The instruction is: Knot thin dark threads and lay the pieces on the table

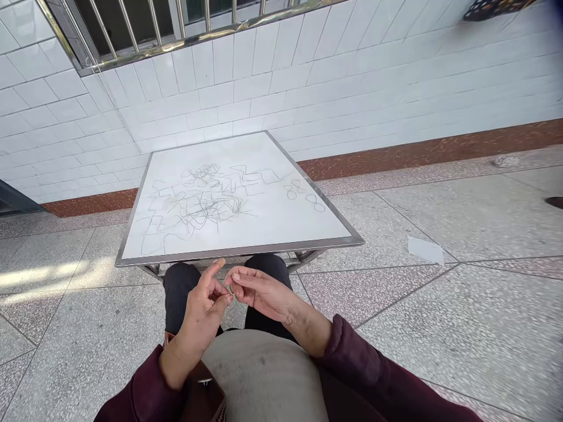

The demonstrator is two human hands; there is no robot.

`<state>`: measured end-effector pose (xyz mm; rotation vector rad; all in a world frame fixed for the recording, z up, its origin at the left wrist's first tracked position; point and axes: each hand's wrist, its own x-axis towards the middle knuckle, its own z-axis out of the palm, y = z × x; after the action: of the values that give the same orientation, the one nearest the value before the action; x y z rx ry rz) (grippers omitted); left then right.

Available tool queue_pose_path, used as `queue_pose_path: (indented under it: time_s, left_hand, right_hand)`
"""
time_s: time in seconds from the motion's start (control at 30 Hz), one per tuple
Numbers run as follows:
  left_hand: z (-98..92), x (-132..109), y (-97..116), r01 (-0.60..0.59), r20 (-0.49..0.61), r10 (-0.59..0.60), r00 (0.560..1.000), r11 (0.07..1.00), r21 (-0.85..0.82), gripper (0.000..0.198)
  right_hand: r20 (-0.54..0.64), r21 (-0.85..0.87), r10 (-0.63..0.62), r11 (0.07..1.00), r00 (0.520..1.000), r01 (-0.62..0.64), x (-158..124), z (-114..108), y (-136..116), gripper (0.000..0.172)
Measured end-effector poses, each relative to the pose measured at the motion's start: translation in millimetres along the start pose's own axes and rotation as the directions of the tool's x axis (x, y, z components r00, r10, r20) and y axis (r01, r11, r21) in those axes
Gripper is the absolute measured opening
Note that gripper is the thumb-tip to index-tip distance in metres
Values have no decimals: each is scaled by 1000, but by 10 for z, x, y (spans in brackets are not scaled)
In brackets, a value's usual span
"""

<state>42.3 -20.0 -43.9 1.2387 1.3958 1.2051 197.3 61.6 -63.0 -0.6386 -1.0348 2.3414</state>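
Observation:
My left hand (pixel 201 313) pinches a thin, pale wire (pixel 233 293) between thumb and a finger, with its index finger pointing up and away. Close against it, my right hand (pixel 268 296) has its thumb and fingers pressed together on the same wire. The wire curves in a small loop between the hands, above my lap, and its far end is too fine to make out. Beyond my knees stands a white-topped table (pixel 246 251) with a metal rim. A loose tangle of bent wires (pixel 211 206) lies on it, and several looped wire pieces (pixel 292 195) sit apart to the right.
A white tiled wall (pixel 220 120) rises behind the table, with a barred window (pixel 176 35) above. On the speckled floor (pixel 396 328), a white scrap (pixel 425 250) lies to the right. A brown box or bag (pixel 204 395) is by my left forearm.

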Motion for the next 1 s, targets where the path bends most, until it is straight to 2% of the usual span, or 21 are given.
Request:
queue_pose_path:
  time_s: [0.1,0.4,0.73,1.0]
  left_hand:
    - [4,-1,-35,-9,-4,9,1000,998,61,59]
    - [14,50,-83,42,26,-40,999,996,-74,61]
    - [-34,51,-92,91,41,-88,995,994,-60,67]
    - [-49,30,-92,160,88,-155,984,986,-47,73]
  right_hand:
    - [-10,-18,-16,1000,1000,16,6,2,10,26]
    - [-25,-52,-33,998,999,31,15,13,12,25]
    - [11,-65,-37,997,999,38,25,-16,31,23]
    - [-7,-124,0,992,1000,-1,33,-79,18,19]
